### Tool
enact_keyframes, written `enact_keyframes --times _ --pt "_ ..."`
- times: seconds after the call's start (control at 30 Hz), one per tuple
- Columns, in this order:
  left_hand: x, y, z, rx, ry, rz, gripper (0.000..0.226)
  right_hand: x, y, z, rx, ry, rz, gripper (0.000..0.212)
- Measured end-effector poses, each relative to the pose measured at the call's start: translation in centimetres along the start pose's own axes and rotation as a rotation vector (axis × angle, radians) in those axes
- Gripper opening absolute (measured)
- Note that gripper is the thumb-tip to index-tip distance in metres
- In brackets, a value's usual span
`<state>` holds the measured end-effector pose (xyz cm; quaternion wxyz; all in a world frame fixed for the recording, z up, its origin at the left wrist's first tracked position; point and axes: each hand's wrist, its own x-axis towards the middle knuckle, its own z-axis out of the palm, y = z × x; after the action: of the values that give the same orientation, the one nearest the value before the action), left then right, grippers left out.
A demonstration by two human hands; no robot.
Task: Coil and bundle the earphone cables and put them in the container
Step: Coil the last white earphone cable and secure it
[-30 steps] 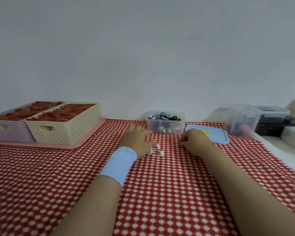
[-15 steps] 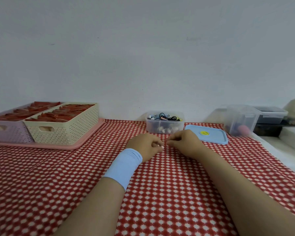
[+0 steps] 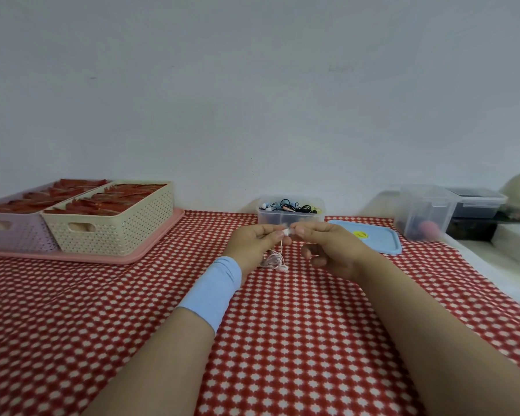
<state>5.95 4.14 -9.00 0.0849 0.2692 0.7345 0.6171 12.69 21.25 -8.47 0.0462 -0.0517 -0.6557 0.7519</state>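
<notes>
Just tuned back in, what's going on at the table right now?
A person is working on one pale pink earphone cable: the left hand and right hand both pinch one end, with the rest hanging in loose loops over the red checked tablecloth. It is not bundled yet. The clear plastic container behind already holds other earphones, and a blue lid lies beside it.

Soft, even light fills the room, rather dim and cool, and the wall (image 3: 252, 85) looks flat grey with no glare. Shadows on the checked tabletop (image 3: 297, 325) are faint and edgeless. The wide lens bows the tabletop's far edge and stretches its near corners. At far right the clear boxes (image 3: 424, 211) are smeared with blur, and the thin earphone cable (image 3: 273, 261) looks soft.
</notes>
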Motion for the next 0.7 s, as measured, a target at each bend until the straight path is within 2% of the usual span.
enact_keyframes --times 0.23,0.6,0.7 --pt "0.10 -0.33 -0.07 -0.042 -0.025 -0.034 0.016 0.14 0.07 -0.14 -0.020 -0.050 -0.004 0.028" --pt "-0.04 -0.16 -0.20 -0.164 -0.105 -0.075 0.012 -0.07 0.00 0.10 -0.033 -0.056 -0.021 0.030" --pt "0.03 -0.15 -0.39 -0.049 -0.100 -0.030 0.010 0.06 -0.01 -0.13 -0.070 -0.059 0.006 0.031"
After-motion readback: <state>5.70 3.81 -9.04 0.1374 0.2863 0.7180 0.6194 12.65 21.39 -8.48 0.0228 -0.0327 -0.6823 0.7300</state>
